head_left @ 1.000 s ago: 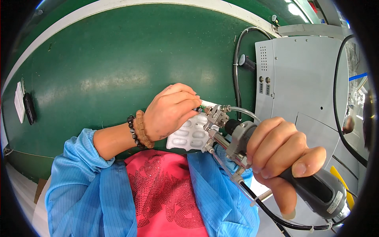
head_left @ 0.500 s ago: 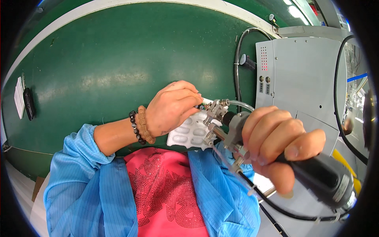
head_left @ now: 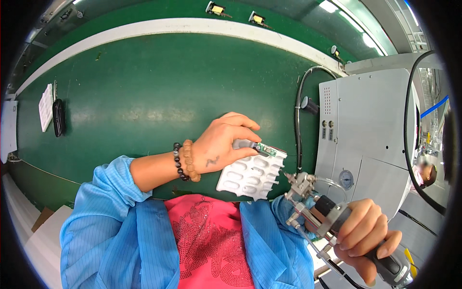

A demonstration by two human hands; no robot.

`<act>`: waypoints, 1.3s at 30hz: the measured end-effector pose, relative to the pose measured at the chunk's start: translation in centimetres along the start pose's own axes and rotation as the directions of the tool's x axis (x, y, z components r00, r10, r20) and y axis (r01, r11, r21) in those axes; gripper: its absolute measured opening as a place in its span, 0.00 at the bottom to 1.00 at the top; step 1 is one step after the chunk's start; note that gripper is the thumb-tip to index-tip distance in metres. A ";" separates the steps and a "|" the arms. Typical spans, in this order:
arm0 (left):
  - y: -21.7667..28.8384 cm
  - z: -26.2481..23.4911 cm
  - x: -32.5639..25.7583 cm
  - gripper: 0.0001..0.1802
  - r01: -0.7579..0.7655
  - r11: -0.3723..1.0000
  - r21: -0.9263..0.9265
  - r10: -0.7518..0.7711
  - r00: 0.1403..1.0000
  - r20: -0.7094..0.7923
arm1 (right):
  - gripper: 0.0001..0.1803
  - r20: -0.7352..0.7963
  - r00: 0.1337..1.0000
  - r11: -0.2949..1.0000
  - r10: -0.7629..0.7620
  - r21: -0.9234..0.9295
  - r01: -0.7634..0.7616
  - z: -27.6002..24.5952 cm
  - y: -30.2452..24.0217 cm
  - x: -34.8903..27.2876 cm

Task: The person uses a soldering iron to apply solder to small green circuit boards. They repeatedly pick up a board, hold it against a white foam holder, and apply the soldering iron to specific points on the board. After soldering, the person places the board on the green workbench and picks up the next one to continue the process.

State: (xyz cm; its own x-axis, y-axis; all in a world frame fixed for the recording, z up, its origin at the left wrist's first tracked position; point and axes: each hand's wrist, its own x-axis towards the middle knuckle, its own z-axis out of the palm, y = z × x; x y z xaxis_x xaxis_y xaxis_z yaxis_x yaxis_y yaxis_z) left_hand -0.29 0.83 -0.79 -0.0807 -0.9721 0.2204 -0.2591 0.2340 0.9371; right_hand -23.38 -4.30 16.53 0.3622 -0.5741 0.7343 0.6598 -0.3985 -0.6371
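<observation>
My left hand (head_left: 226, 142), with two bead bracelets at the wrist, pinches a small dark-cased part with a green circuit board (head_left: 267, 150) between thumb and fingers. The part is over the far edge of a white moulded tray (head_left: 230, 185) with rows of oval pockets. My right hand (head_left: 366, 236) is wrapped round the handle of a power screwdriver (head_left: 323, 226) with a black body, metal nozzle fittings and attached tubes. Its metal tip points toward the tray's right side, apart from the circuit board. Parts of the tray are hidden under my left hand.
A grey machine box (head_left: 368, 111) with a round gauge stands at the right, a black cable (head_left: 299, 115) running beside it. On the green table (head_left: 144, 77), a white tray (head_left: 45, 107) and black object (head_left: 58, 118) lie far left. Small yellow-topped parts (head_left: 217, 9) sit beyond the white ledge.
The screwdriver has moved right and toward me, its tip drawing away from the part in my left hand. The circuit board now shows more clearly. The whole view has shifted.
</observation>
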 end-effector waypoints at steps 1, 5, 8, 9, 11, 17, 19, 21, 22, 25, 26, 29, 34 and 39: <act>0.3 -0.7 0.3 0.15 0.015 1.000 -0.019 -0.015 1.000 0.009 | 0.24 -0.017 1.000 1.000 0.006 -0.029 -0.007 0.0 0.2 -0.2; 0.3 -6.4 3.2 0.13 0.149 0.972 0.181 -0.148 0.989 -0.017 | 0.26 0.038 0.998 0.999 0.041 0.002 -0.041 -0.2 2.0 -0.8; -4.0 -12.2 9.6 0.19 0.191 0.952 0.240 -0.112 0.945 -0.307 | 0.25 0.049 0.998 0.999 0.045 -0.017 -0.044 0.0 2.7 -0.9; -5.8 -14.8 11.8 0.21 0.156 0.936 0.316 -0.006 0.903 -0.429 | 0.25 0.058 0.997 0.999 0.042 -0.019 -0.041 0.1 2.9 -0.9; -7.7 -19.5 15.2 0.21 0.254 0.779 0.573 0.153 0.809 -0.567 | 0.24 0.053 0.998 0.999 0.043 -0.002 -0.043 0.2 3.1 -1.0; -12.6 -22.1 16.1 0.21 -0.011 0.619 0.785 0.098 0.993 -0.064 | 0.24 0.078 0.995 0.998 0.067 -0.017 -0.066 -0.6 2.4 -0.6; -12.9 -21.7 16.1 0.19 -0.046 0.625 0.779 0.085 0.996 -0.009 | 0.24 0.059 0.998 0.999 0.037 0.000 -0.037 -0.6 2.9 -0.9; -13.2 -21.7 16.3 0.17 -0.161 0.585 0.795 0.233 0.972 0.025 | 0.24 0.054 0.997 0.999 0.053 -0.016 -0.052 -0.4 2.9 -0.8; -13.4 -21.6 16.3 0.16 0.004 0.638 0.770 0.084 0.994 -0.075 | 0.24 0.052 0.997 0.998 0.059 -0.022 -0.058 -0.3 3.0 -0.8; -15.4 -23.0 16.0 0.18 0.143 0.666 0.733 0.071 0.965 -0.252 | 0.24 0.061 0.998 0.999 0.031 0.025 -0.032 -0.1 3.5 -0.7; -14.8 -21.8 16.4 0.18 0.163 0.723 0.672 0.036 0.962 -0.271 | 0.24 0.066 0.997 0.999 0.030 0.009 -0.031 -0.3 3.2 -0.6; -8.8 -17.2 14.6 0.15 0.166 0.845 0.509 -0.031 0.964 -0.262 | 0.23 0.077 0.995 0.998 0.060 0.013 -0.061 -0.9 2.6 -1.0; 0.2 -7.7 6.7 0.13 -0.217 0.927 0.307 0.225 0.974 0.009 | 0.25 0.143 0.984 0.994 0.102 0.010 -0.104 -1.3 2.1 -0.6; 1.5 -0.7 1.4 0.17 -0.198 0.963 0.182 0.184 0.979 0.091 | 0.20 0.077 0.987 0.985 0.138 0.092 -0.145 -0.7 1.2 -0.7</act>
State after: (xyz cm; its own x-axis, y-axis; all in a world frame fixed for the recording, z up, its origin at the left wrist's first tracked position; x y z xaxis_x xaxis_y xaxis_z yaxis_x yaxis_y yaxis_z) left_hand -0.10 -0.17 1.14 -0.2139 -0.9067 0.3636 -0.4088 0.4211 0.8097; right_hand -23.29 -4.93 15.10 0.4995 -0.5668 0.6551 0.6578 -0.2439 -0.7126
